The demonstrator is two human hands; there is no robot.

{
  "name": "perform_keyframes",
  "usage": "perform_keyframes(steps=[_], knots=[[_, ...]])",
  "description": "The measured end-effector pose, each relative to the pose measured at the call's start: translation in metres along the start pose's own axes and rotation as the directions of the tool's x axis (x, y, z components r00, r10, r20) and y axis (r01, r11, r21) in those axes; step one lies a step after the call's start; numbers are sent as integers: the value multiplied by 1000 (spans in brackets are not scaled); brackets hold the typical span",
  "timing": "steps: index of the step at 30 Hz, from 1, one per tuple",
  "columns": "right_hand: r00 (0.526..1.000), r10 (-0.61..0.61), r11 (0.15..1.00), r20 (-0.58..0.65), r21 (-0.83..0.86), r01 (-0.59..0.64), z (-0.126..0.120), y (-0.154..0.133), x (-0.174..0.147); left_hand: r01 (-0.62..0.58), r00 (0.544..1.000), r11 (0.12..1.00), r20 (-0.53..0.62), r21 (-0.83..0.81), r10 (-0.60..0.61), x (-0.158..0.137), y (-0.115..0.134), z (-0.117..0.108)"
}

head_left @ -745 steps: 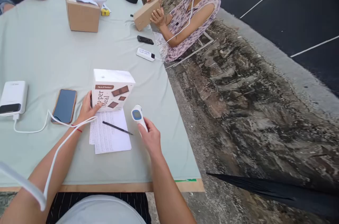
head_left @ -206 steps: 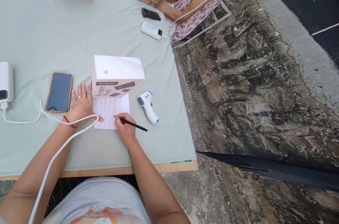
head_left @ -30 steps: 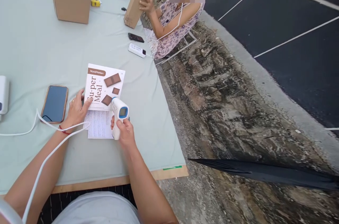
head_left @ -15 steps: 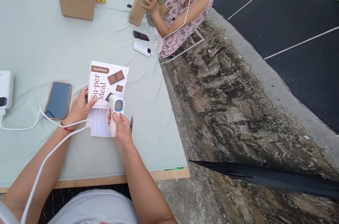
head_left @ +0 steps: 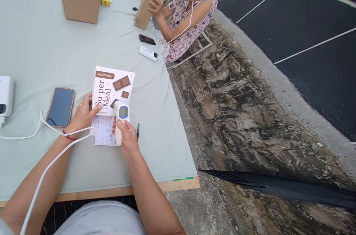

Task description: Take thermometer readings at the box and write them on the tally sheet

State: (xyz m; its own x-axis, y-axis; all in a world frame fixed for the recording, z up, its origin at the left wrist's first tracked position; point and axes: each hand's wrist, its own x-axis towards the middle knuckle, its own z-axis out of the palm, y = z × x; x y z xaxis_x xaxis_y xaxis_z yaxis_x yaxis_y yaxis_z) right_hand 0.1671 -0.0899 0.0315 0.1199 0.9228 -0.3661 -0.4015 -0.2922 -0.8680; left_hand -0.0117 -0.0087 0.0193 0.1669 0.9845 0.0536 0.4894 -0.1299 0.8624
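My left hand (head_left: 85,112) grips the lower left edge of a white box (head_left: 109,82) printed "NutriMotion Su-per Meal" with brown chocolate pieces. In my right hand (head_left: 128,136) is a white infrared thermometer (head_left: 121,114), its blue-framed display facing up toward me. The thermometer's head overlaps the box's lower right corner; whether they touch I cannot tell. Below the box a sheet of paper with rows of writing (head_left: 104,131) lies partly covered. A dark pen (head_left: 138,131) lies just right of my right hand. Left of my left hand rests a smartphone (head_left: 60,106) in a brown-edged case.
A white power bank (head_left: 6,96) feeds a white cable (head_left: 52,164) running across my left forearm. Across the table (head_left: 41,49), a person in a patterned top (head_left: 191,23) holds a brown box (head_left: 143,10). A larger cardboard box (head_left: 80,1) stands at the back left.
The view has shifted slightly, so the table items sit a little lower. My hands keep their holds on the box and thermometer. The other person's hands have moved slightly on the brown box.
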Motion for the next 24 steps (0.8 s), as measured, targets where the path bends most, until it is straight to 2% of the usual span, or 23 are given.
perform_keyframes(steps=[6,15,21,24], knots=[[1000,14,1000,11,12,-15,2,-1,-1,-3,1000,998,5,-56,4,-2,2,0],[999,-38,998,29,-54,40,8,-7,-11,30,1000,997,12,-77,-29,-2,-2,-2],[975,-224,962,-1,-161,221,-1,-31,-36,53,999,993,16,-105,-51,1,-7,-3],[963,-268,943,10,-202,265,-7,-39,-47,91,996,985,28,-144,-88,4,-12,-5]])
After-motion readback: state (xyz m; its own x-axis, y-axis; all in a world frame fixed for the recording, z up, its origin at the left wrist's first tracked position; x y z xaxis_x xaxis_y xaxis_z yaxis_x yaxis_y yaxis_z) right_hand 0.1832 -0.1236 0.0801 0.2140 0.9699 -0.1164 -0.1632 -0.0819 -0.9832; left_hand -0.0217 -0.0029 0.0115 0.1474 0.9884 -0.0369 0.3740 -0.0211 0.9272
